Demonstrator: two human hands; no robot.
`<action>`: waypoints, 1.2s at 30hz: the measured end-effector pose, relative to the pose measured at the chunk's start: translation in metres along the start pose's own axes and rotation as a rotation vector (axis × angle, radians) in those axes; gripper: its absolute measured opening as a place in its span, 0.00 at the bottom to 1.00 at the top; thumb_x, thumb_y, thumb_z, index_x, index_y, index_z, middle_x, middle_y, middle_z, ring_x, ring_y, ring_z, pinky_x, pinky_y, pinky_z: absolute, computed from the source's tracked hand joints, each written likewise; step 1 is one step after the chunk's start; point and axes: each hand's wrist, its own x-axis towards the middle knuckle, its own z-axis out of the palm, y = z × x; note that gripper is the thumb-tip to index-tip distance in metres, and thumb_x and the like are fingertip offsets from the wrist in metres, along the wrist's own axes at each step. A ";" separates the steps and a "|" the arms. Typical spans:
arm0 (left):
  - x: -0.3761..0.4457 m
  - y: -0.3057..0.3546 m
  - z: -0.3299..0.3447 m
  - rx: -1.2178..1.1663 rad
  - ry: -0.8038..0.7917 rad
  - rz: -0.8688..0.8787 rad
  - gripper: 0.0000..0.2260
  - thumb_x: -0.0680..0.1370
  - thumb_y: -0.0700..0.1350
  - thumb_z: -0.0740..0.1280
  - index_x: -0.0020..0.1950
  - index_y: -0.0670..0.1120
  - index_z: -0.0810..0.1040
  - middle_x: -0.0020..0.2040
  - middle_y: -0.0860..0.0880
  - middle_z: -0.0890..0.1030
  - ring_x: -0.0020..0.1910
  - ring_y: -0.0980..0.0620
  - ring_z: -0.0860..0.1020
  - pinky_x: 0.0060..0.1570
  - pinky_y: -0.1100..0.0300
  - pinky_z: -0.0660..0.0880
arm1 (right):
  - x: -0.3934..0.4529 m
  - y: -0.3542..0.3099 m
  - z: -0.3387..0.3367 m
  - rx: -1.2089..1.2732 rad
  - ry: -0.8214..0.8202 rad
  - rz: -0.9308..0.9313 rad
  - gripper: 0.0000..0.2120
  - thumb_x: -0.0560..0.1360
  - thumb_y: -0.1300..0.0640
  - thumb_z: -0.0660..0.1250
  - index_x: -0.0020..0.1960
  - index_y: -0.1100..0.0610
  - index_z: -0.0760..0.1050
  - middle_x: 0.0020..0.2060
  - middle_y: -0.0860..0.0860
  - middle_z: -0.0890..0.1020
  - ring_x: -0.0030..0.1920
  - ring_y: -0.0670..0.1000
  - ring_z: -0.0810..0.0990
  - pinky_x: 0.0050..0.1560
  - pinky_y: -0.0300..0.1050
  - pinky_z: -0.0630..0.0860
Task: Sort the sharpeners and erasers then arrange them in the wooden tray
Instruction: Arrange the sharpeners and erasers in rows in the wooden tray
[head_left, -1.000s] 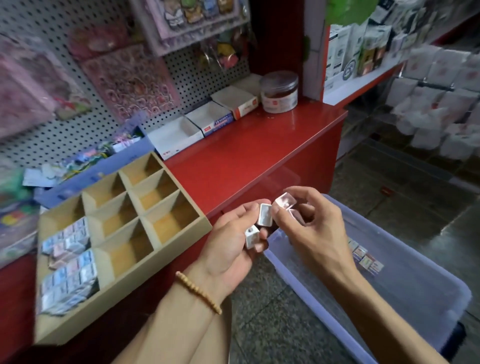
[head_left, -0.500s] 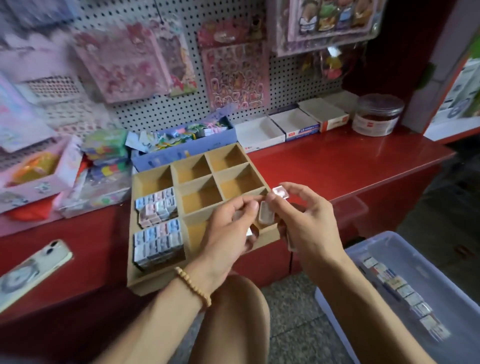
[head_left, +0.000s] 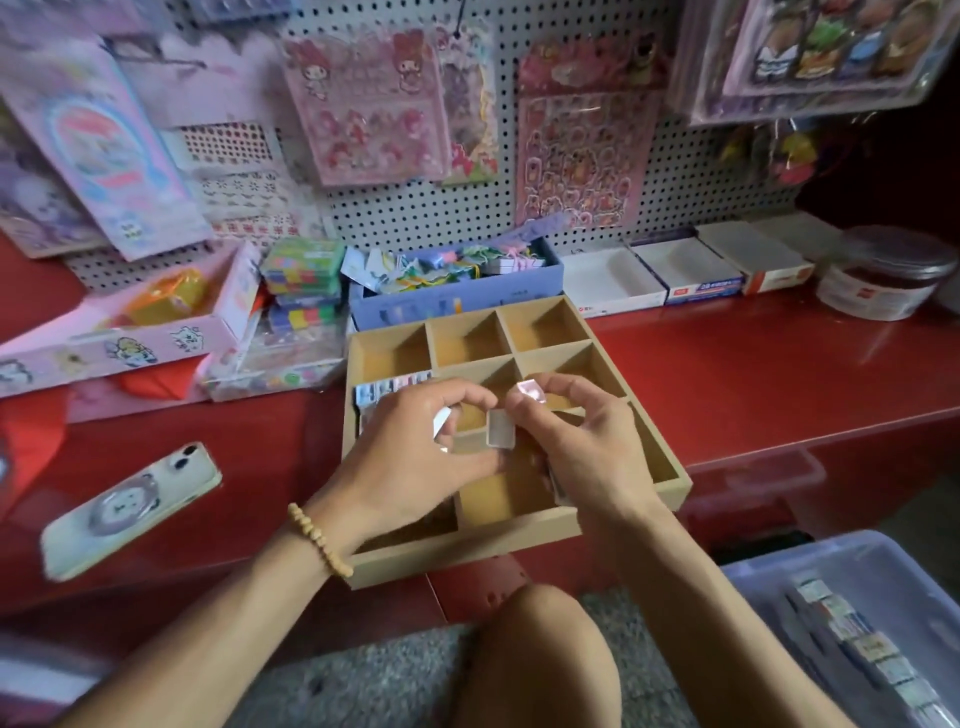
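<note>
Fingers (head_left: 561, 387) of the right hand (head_left: 592, 452) are curled and pinch a small square piece with a glossy pinkish face (head_left: 530, 391) at their tips, above the middle of the wooden tray (head_left: 467, 551). Just below it a white rectangular piece (head_left: 501, 428) stands on edge between the two hands, touching the right fingertips. The left hand (head_left: 410, 457), with a string of pale round beads (head_left: 319, 540) on its wrist, has its fingers bent inward around another white block (head_left: 442, 421); whether these pieces are sharpeners or erasers cannot be told.

The tray is plain light-brown board with thin dividers forming square compartments, and it lies on a glossy red surface (head_left: 779, 374), its near edge overhanging the front. A compartment on its left side holds tightly packed small wrapped pieces (head_left: 392, 387) with blue, white and pink labels, the print too small to read. A grey translucent plastic bin (head_left: 779, 582) at lower right holds a row of similar wrapped pieces (head_left: 857, 644).

A phone (head_left: 135, 506) in a pale case with a round ring lies flat to the left. Behind the tray sit a blue cardboard box (head_left: 457, 301), open white boxes (head_left: 685, 275) and a round lidded tub (head_left: 888, 275). Sticker sheets (head_left: 582, 156) hang on white pegboard (head_left: 415, 208).
</note>
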 end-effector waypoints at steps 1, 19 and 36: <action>0.001 -0.007 -0.006 -0.003 0.026 -0.013 0.13 0.66 0.45 0.80 0.45 0.56 0.81 0.28 0.62 0.72 0.30 0.59 0.66 0.36 0.67 0.66 | 0.003 0.001 0.004 0.000 0.003 0.007 0.07 0.75 0.53 0.74 0.51 0.53 0.80 0.32 0.50 0.84 0.27 0.45 0.73 0.30 0.39 0.69; 0.015 -0.119 -0.046 0.147 0.226 -0.335 0.17 0.68 0.47 0.79 0.56 0.51 0.84 0.47 0.52 0.77 0.44 0.53 0.76 0.44 0.53 0.71 | 0.017 0.013 0.022 -0.027 -0.049 0.016 0.08 0.76 0.54 0.72 0.54 0.53 0.81 0.33 0.47 0.83 0.27 0.40 0.75 0.25 0.32 0.68; 0.068 -0.107 -0.062 -0.332 0.069 -0.472 0.14 0.76 0.31 0.59 0.50 0.50 0.73 0.48 0.47 0.70 0.29 0.53 0.68 0.21 0.65 0.59 | 0.027 0.010 0.020 -0.045 -0.015 0.040 0.04 0.76 0.52 0.71 0.50 0.51 0.81 0.32 0.50 0.81 0.27 0.46 0.70 0.26 0.41 0.66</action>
